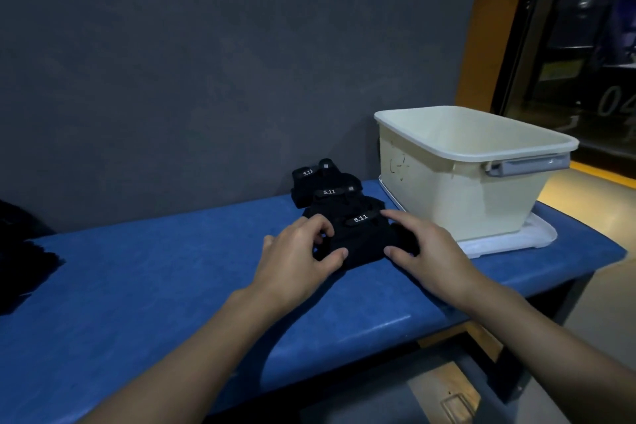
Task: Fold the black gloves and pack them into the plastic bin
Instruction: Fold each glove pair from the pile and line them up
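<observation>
Here the nearest glove point(361, 234), folded and black, lies on the blue bench point(137, 286) toward its far right part, just left of the plastic bin point(447, 189). The left hand point(299, 251) grips its left side, fingers curled, thumb on the near edge. The right hand point(426, 248) holds its right side, thumb at the near edge. Behind it, toward the bench's far edge, lie the middle glove point(330, 193) and the far glove point(309, 174), overlapping. The bin stands on a white lid point(516, 241) at the right end. A dark pile point(20, 251) sits at the left edge.

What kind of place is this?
Probably a workroom or storage area: a blue padded bench stands against a bare grey wall, with a cream plastic bin and folded black gloves on it.
</observation>
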A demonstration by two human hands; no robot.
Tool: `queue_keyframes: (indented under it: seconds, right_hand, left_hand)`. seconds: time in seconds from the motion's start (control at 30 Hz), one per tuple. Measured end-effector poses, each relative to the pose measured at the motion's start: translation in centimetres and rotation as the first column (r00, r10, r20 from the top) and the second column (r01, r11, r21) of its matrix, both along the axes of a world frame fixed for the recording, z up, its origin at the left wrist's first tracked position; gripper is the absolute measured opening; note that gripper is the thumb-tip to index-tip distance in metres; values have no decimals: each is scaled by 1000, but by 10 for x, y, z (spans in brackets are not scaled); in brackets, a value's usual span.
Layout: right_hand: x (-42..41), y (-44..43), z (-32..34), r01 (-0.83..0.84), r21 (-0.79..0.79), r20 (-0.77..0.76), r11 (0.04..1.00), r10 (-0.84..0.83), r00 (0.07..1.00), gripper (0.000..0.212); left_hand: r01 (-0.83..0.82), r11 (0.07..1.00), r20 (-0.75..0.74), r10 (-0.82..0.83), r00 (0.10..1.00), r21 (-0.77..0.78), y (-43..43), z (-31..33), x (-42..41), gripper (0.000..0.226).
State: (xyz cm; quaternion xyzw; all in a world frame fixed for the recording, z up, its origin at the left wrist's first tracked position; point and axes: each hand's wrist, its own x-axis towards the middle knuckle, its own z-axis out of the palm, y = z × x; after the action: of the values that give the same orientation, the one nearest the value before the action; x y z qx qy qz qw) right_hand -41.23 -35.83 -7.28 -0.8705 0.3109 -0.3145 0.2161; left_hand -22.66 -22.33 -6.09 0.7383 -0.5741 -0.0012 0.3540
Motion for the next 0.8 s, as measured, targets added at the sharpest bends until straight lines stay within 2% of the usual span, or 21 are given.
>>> queue_keyframes:
  seconds: [0.47,0.8]
  right_hand:
    - [7,1,3,7,-2,28,1000,-7,1000,58]
    - [6,17,15,69,-79,30,994,-67,997,62]
  left_hand:
    - [-40,998,6,40,999,37,-4,2,2,24]
    - [-47,999,7,47,999,8,0,10,-2,25]
